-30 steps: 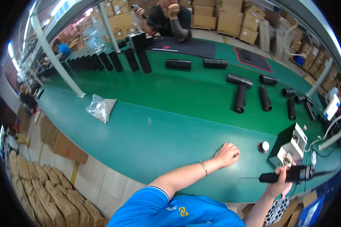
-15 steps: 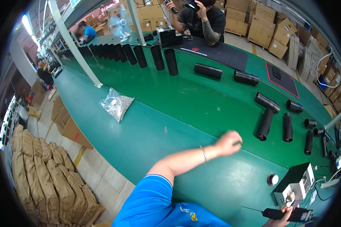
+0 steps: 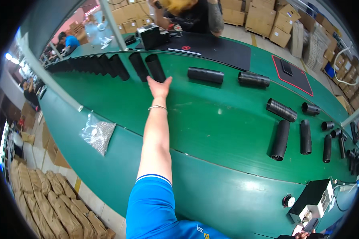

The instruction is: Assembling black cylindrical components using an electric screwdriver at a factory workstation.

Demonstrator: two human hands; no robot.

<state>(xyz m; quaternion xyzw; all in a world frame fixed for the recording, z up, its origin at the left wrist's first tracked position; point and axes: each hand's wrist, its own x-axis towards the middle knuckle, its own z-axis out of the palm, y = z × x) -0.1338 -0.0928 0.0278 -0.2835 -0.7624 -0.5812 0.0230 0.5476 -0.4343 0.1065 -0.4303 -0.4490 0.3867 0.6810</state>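
While the left hand [image 3: 159, 88] reaches across the green bench [image 3: 203, 123], its nearest thing is a black tube [image 3: 155, 67] at the right end of a row. Tube position: directly ahead of the fingers, base toward them. Long axis: appears upright, top leaning away and slightly left in view. 1 neighbouring tube [image 3: 137, 67] stands just to its left. Left arm is clearly nearer; right is well apart.

Left hand: open, thumb and fingers spread about the tube's base; contact cannot be told. Right hand [image 3: 306, 234]: at the lower picture edge, beside a dark tool [image 3: 285, 237]; mostly cut off, grip cannot be told.

Versus 0.5 s ago: left hand is now farther left, at the tube instead of over mid-bench; right hand sits lower, more cropped.
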